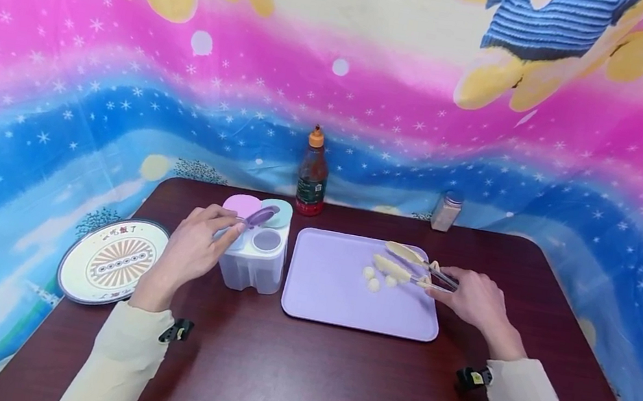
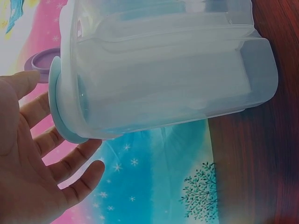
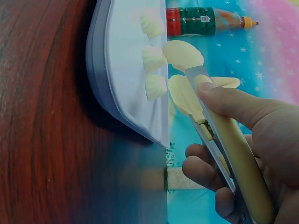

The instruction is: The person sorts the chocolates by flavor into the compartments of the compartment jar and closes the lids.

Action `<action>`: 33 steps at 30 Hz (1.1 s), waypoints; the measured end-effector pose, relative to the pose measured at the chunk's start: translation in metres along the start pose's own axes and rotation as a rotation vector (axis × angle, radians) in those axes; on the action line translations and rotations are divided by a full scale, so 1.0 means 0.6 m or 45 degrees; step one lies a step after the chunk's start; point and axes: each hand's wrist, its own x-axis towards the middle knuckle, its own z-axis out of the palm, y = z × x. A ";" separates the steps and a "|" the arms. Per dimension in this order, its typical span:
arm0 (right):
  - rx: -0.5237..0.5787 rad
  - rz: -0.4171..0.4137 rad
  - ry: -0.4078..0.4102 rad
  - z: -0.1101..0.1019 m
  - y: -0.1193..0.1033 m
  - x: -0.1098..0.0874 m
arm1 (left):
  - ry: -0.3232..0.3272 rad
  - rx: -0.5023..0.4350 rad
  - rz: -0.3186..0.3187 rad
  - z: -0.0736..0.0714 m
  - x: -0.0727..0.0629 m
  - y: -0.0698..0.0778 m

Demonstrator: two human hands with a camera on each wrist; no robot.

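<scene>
My left hand (image 1: 193, 244) pinches a raised purple lid (image 1: 261, 216) between thumb and index finger, above a translucent white compartment container (image 1: 251, 270). The other fingers are spread beside a pale blue lid (image 2: 56, 105) in the left wrist view. One round compartment opening (image 1: 267, 240) shows uncovered. My right hand (image 1: 474, 298) grips a pair of tongs (image 3: 233, 158) with cream tips, which stand apart over the lilac tray (image 1: 326, 291). Several small ridged white pieces, like marshmallows (image 1: 373, 284), lie on the tray near the tips. Nothing shows between the tips.
A patterned oval plate (image 1: 73, 267) lies at the left table edge. Behind the tray stand a sauce bottle (image 1: 312, 182) with an orange cap and, farther right, a small shaker jar (image 1: 446, 214). A printed cloth (image 1: 372, 111) hangs around the dark wooden table (image 1: 283, 375).
</scene>
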 end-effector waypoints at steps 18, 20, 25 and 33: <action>0.020 -0.017 -0.013 0.008 0.000 0.004 | 0.005 0.011 0.014 -0.002 0.000 0.003; 0.028 -0.018 -0.013 0.008 -0.001 0.004 | 0.005 0.010 0.016 -0.002 -0.001 0.003; 0.050 -0.003 -0.015 0.010 -0.002 0.002 | 0.013 0.012 0.025 -0.002 -0.001 0.003; 0.099 0.020 -0.004 0.014 0.001 0.002 | 0.017 0.011 0.021 -0.002 0.000 0.002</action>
